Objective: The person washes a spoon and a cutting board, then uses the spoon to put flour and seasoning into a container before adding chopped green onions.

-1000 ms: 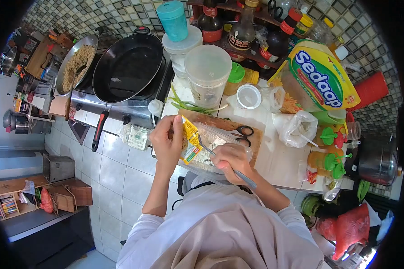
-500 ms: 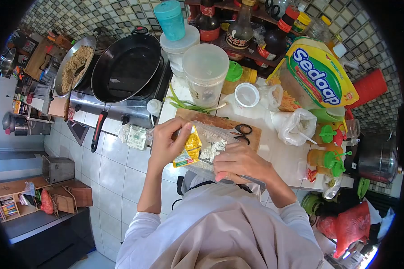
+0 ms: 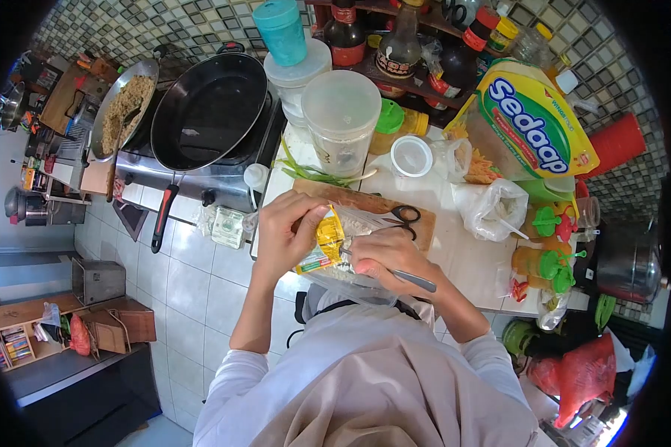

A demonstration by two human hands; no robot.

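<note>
Left hand [image 3: 283,238] grips a yellow packet [image 3: 322,240]; right hand [image 3: 388,257], at its 3 o'clock, clasps a spoon [image 3: 404,276] over the clear container [image 3: 354,287].

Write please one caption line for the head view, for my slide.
Left hand holds a yellow packet over a clear tub; right hand grips a spoon.

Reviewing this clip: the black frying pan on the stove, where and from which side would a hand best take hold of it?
Grip the black frying pan by its long handle, at the red-and-black grip. The handle sticks out past the front edge of the stove toward the person, free of other things, so a hand can likely wrap it from the near side. The wide, round bowl offers no other hold.
</note>
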